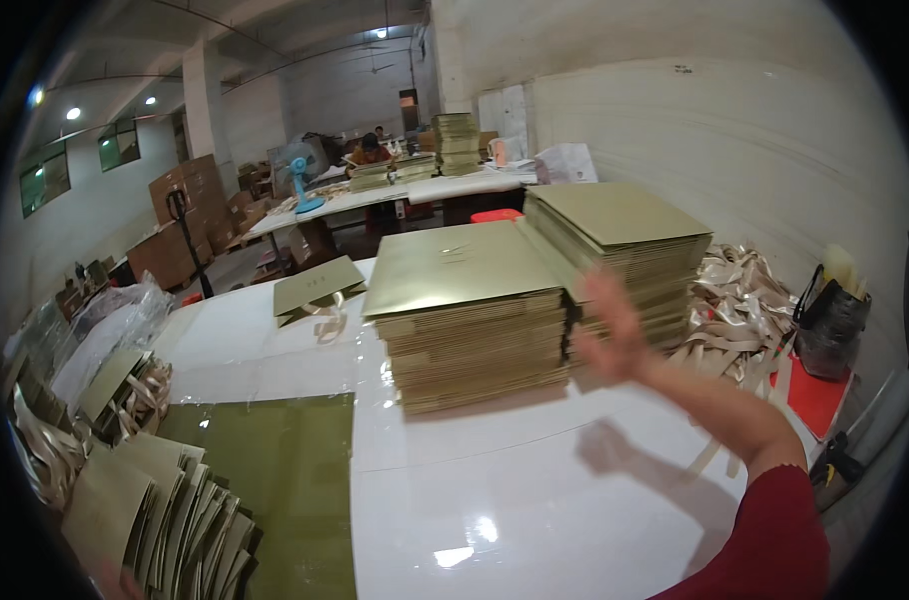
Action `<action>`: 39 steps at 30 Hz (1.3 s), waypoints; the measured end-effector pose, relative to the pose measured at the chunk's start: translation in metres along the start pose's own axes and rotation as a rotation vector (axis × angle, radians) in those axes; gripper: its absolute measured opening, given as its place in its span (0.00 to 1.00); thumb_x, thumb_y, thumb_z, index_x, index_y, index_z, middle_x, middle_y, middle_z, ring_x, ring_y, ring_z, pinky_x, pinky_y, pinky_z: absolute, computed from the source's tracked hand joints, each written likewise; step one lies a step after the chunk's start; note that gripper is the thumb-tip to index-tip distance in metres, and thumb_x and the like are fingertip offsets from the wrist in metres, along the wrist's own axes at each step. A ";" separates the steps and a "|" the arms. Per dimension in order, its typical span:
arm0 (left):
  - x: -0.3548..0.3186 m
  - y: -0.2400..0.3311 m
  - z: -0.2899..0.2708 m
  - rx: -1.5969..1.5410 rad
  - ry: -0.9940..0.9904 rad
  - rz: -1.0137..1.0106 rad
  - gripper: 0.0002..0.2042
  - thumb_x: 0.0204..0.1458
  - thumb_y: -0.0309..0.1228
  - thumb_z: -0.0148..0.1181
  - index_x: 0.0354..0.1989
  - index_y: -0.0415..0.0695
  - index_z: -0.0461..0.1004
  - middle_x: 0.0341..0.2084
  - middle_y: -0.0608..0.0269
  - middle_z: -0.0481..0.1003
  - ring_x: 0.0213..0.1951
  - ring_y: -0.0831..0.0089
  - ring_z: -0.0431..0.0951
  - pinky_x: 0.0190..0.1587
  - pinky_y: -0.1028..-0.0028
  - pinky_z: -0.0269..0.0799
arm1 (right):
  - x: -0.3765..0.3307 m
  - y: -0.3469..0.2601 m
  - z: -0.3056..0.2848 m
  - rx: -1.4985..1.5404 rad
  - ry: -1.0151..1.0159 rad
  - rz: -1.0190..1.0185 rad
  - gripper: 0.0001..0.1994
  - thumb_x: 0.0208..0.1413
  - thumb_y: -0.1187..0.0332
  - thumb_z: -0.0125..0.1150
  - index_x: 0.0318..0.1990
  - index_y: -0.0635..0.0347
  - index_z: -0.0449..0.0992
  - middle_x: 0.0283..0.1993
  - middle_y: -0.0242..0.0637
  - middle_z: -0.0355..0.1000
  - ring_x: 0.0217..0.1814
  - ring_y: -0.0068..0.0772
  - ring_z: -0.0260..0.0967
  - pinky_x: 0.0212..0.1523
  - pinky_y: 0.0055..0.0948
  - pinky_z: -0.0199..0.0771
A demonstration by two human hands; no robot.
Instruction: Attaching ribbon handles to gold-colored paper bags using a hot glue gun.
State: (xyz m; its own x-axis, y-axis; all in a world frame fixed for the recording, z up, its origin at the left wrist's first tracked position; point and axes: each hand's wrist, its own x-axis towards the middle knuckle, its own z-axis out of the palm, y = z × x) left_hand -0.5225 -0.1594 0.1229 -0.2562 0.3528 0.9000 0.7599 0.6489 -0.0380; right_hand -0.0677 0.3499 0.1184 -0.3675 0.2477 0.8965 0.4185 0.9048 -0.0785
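My right hand [615, 330] is raised in front of the right side of a tall stack of flat gold paper bags [475, 350]. Its fingers are spread and slightly blurred, with nothing in them. A second, higher stack of the same bags [635, 215] stands just behind it. Only a sliver of my left hand [115, 580] shows at the lower left rim, beside a row of gold paper bags [165, 500] leaning against one another; its fingers are hidden. Farther back on the table, one gold bag [318, 290] lies with its ribbon handle [330, 325] loose.
Cream ribbons [745, 300] lie heaped at the right, near a black plastic-wrapped container [833, 325] and a red sheet [818, 390]. An olive sheet [285, 480] covers part of the white table [495, 510]. Beyond stand a blue fan [300, 180] and a person [372, 152] at another table.
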 end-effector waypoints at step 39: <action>-0.129 0.544 0.009 -1.165 -1.417 0.117 0.22 0.47 0.43 0.61 0.49 0.43 0.72 0.36 0.49 0.77 0.40 0.49 0.78 0.43 0.54 0.72 | -0.153 -0.102 -0.157 -0.178 -0.089 -0.144 0.11 0.49 0.66 0.58 0.40 0.59 0.73 0.41 0.48 0.74 0.47 0.42 0.74 0.47 0.40 0.74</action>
State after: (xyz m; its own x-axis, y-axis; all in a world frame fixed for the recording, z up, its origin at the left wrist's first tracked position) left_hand -0.0812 0.1547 -0.0177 0.0397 0.9934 -0.1076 0.6299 0.0587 0.7745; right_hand 0.0762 0.1656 0.0574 -0.5021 0.1575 0.8503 0.4938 0.8595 0.1324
